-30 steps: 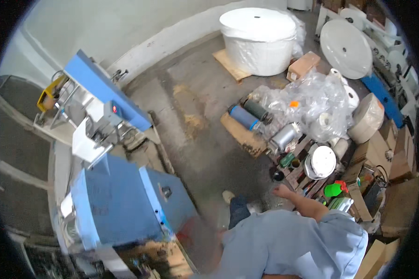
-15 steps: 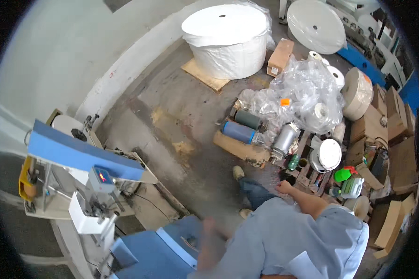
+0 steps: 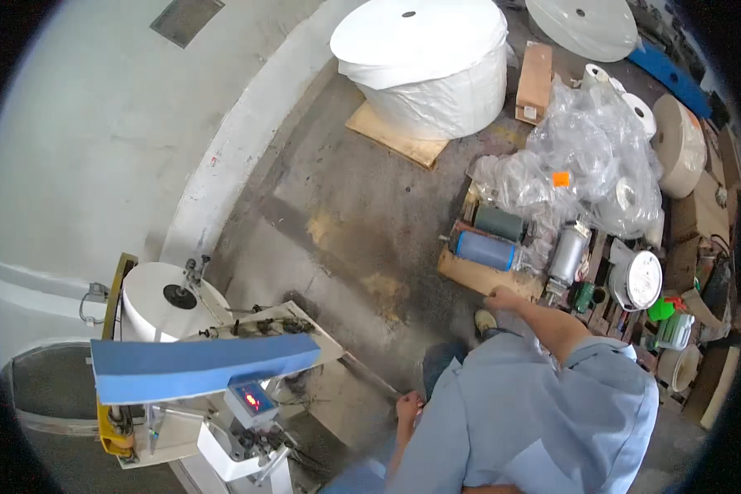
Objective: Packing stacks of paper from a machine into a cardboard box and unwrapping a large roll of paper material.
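My left hand is beside the edge of the machine's pale base plate, its fingers curled in and no object showing in them. My right hand reaches out in front of my body. In the picture it lies over the near edge of a flat brown cardboard piece, though I see no contact. Its fingers are too small to make out. Close to the left hand is the machine with a long blue cover, a small control box with a red lit display, and a white roll behind it.
A huge white wrapped roll stands on a wooden board ahead. On the right, a pallet bears clear plastic wrap, a blue cylinder, a metal cylinder and a white bucket. Cardboard boxes line the far right.
My view has swung left, so the machine now sits nearer the middle and the pallet farther right. My left hand, blurred before, now shows by the machine's edge. My right hand has swung forward.
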Demonstrator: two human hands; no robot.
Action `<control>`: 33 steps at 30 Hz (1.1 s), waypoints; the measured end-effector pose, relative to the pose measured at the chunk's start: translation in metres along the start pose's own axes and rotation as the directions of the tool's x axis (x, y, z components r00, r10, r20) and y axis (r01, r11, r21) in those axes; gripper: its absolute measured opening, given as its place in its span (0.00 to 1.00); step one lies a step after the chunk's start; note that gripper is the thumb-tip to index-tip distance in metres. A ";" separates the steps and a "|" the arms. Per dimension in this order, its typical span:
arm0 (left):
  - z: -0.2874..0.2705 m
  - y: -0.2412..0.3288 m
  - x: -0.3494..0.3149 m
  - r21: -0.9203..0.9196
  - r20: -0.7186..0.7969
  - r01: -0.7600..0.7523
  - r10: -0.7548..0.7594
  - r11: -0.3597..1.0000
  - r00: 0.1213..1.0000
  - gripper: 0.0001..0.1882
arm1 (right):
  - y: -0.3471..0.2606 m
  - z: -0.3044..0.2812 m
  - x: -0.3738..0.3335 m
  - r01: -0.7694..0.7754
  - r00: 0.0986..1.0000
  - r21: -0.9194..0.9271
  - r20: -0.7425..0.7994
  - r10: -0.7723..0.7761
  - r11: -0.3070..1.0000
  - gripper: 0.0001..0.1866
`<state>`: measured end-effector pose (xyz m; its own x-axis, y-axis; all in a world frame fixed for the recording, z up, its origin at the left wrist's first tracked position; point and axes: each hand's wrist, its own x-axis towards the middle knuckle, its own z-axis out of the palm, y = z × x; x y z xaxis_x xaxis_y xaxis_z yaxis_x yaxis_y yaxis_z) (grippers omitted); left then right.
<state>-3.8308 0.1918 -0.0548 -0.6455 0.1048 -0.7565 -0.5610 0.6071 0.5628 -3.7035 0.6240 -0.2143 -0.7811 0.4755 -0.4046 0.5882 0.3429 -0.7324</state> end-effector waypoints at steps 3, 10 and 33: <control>-0.022 0.004 0.084 0.021 0.117 0.006 -0.009 1.000 0.993 0.09 | -0.049 -0.017 0.045 -0.098 0.989 0.038 0.116 0.093 0.994 0.22; -0.050 0.026 0.251 0.522 0.152 -0.098 0.020 0.848 0.988 0.28 | -0.135 -0.043 0.096 -0.240 0.965 -0.080 0.092 0.247 0.967 0.25; -0.084 0.396 0.499 -0.401 0.544 -0.872 0.839 0.282 0.021 0.17 | -0.173 -0.141 0.375 -0.276 0.794 0.863 -0.043 0.606 0.422 0.21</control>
<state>-4.4187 0.4186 -0.1815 -0.2022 0.9399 0.2750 0.1967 -0.2361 0.9516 -4.0686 0.8570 -0.1616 -0.2551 0.6201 -0.7419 0.2829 -0.6858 -0.6705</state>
